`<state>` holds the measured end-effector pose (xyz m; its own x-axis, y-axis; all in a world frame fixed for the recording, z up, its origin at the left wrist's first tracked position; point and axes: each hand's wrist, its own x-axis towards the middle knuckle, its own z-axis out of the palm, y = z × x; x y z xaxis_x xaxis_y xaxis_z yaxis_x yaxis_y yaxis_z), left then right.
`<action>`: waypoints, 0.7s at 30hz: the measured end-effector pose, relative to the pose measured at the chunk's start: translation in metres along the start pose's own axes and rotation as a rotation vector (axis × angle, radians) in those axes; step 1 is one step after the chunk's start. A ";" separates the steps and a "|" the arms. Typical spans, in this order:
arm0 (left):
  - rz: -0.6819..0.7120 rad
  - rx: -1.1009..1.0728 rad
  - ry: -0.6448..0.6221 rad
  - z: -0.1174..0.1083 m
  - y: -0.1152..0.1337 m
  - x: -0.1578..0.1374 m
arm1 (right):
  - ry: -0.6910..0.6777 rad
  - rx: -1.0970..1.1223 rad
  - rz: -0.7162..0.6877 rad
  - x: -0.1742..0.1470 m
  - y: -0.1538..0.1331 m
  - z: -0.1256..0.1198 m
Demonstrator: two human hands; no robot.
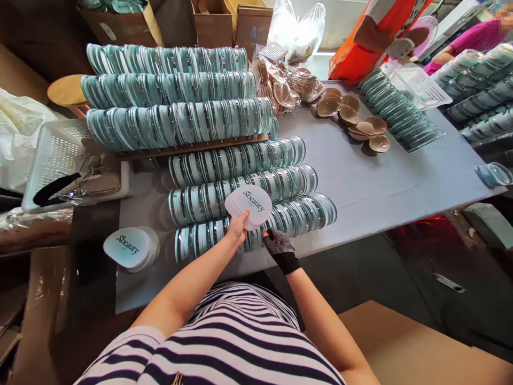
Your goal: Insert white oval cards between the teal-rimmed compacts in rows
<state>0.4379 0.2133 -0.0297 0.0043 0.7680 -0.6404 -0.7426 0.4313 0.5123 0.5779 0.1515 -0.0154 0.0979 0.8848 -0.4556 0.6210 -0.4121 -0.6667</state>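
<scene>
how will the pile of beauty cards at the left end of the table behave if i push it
The pile of cards would probably slide and fan out, since its layers sit staggered with no visible band. Single cards are likely light and fairly stiff: the thin held cards look flat in the left hand.

- Rows of round clear containers [180, 120]: you have six in plain view, plus the end of one more beside the upper three; single pieces are packed too tightly to count.
- Printed card stacks [248, 199]: two, one in your left grip [238, 228] and one at your far left.
- Dark glove [286, 259]: one, on your right grip [279, 244].
- White plastic baskets [60, 141]: two.
- Cardboard cartons [120, 27]: three behind your tabletop [401, 184].
- Loose beige dishes [379, 143]: roughly eight, overlapping.
</scene>
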 end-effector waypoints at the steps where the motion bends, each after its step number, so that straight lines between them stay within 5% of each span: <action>1: 0.006 0.000 -0.012 0.001 0.000 -0.001 | 0.116 0.003 -0.026 0.006 -0.005 -0.009; 4: 0.034 0.016 -0.056 -0.001 -0.001 -0.003 | 0.340 -0.061 -0.123 0.023 -0.024 -0.029; 10: 0.139 0.067 -0.115 -0.018 0.001 -0.012 | 0.377 -0.364 -0.394 0.013 -0.053 -0.013; 13: 0.147 0.060 -0.156 -0.026 0.009 -0.016 | 0.294 -0.243 -0.265 0.001 -0.052 0.000; 17: 0.134 -0.011 -0.018 -0.035 0.028 -0.014 | 0.378 -0.249 -0.116 -0.039 -0.021 0.001; 21: 0.149 -0.028 0.068 -0.046 0.042 -0.003 | 0.055 -0.496 -0.123 -0.101 0.009 0.014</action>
<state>0.3756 0.2074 -0.0323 -0.1519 0.7882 -0.5964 -0.7499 0.3011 0.5890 0.5628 0.0555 0.0165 0.0332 0.9359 -0.3506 0.9233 -0.1630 -0.3477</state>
